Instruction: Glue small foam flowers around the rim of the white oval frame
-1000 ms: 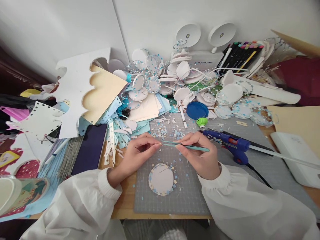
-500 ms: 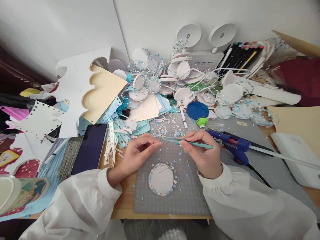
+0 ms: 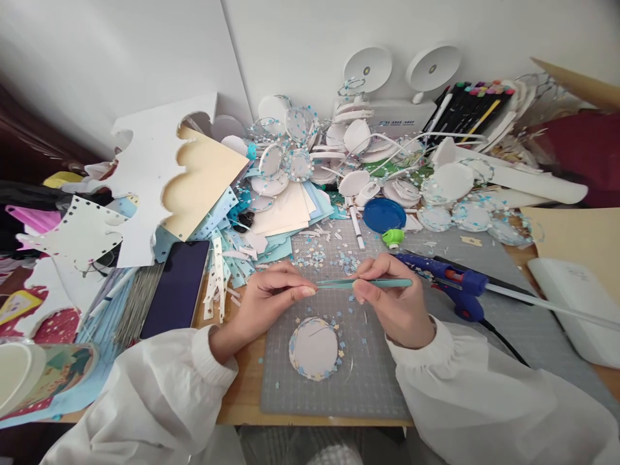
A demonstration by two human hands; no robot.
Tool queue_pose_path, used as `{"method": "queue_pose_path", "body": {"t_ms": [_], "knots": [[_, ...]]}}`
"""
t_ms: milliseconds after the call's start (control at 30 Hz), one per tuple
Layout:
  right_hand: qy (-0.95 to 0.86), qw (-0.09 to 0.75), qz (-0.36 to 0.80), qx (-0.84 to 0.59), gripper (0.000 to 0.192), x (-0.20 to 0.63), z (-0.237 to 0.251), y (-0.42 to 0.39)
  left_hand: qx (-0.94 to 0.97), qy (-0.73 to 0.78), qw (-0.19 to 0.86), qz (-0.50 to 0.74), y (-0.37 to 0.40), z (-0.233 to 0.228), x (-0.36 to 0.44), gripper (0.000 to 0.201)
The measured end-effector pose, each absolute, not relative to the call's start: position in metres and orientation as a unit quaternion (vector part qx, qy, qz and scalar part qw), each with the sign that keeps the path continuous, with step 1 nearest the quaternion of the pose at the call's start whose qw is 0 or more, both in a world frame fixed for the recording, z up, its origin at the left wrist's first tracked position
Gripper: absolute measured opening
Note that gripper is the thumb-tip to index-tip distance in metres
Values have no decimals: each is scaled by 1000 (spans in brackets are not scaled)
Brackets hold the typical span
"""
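My right hand (image 3: 394, 303) grips teal tweezers (image 3: 382, 283) that lie level, tips pointing left. My left hand (image 3: 271, 298) has its thumb and forefinger pinched together right at the tweezer tips; whatever tiny piece sits between them is too small to see. Both hands hover over a grey cutting mat (image 3: 368, 381). Just below them on the mat lies a white paper disc (image 3: 314, 347) ringed with small blue and cream flower cut-outs. A scatter of loose tiny flower cut-outs (image 3: 314, 257) lies on the mat beyond the hands.
A blue glue gun (image 3: 450, 278) lies right of my right hand, its cord trailing toward me. A dark phone (image 3: 177, 287) rests at left. Behind are a blue lid (image 3: 383, 214), a white pen (image 3: 356, 229), heaps of paper discs and card, markers and a white box (image 3: 571, 303).
The tweezers moved right half a second ago, then came back left and levelled so their tips meet my left fingertips again. The left hand dipped slightly lower.
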State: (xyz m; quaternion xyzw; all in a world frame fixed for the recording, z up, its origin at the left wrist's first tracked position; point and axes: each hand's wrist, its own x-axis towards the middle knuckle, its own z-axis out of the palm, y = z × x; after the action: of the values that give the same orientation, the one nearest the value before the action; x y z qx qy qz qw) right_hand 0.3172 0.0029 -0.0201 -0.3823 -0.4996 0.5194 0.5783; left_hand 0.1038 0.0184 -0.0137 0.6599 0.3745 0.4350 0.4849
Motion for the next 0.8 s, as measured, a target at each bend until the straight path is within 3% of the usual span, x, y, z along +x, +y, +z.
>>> {"method": "queue_pose_path", "body": {"t_ms": [800], "knots": [[-510, 570, 555, -327, 15, 317, -19, 2, 680, 346, 471, 443, 17, -15, 104, 6]]}}
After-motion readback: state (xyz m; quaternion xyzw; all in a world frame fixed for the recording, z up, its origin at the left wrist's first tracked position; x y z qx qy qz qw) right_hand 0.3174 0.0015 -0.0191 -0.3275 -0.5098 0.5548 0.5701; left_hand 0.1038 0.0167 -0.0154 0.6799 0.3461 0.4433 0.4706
